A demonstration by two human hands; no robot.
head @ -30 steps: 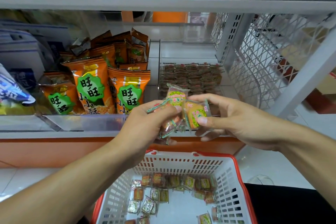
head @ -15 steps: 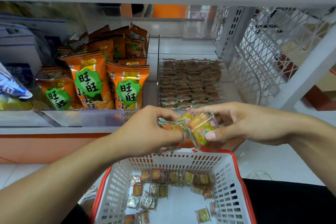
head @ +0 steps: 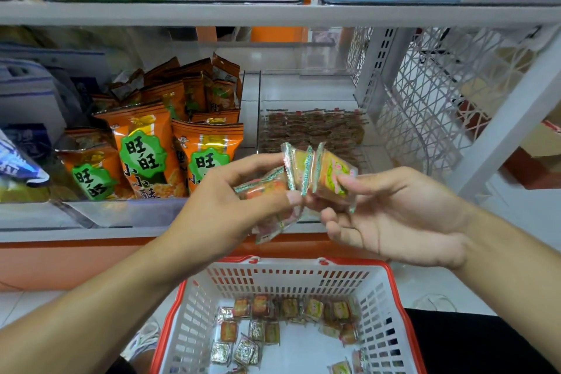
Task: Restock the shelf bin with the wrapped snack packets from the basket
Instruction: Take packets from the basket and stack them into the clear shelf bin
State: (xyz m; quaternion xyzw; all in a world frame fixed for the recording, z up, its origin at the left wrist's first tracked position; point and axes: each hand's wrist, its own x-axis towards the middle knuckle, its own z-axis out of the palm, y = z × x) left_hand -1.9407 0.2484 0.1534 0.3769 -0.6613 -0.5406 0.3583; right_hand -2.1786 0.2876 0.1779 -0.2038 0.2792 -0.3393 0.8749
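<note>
Shelf bin (head: 312, 130): partly filled, behind the hands. Basket (head: 391, 313): loose packets left inside. Left hand (head: 221, 215): several packets (head: 273, 188) clutched. Right hand (head: 394, 222): two packets pinched at the fingertips. A slippery wrapper was judged likely to be dropped.

head view, forward-down, close over hands (head: 303, 209)
</note>
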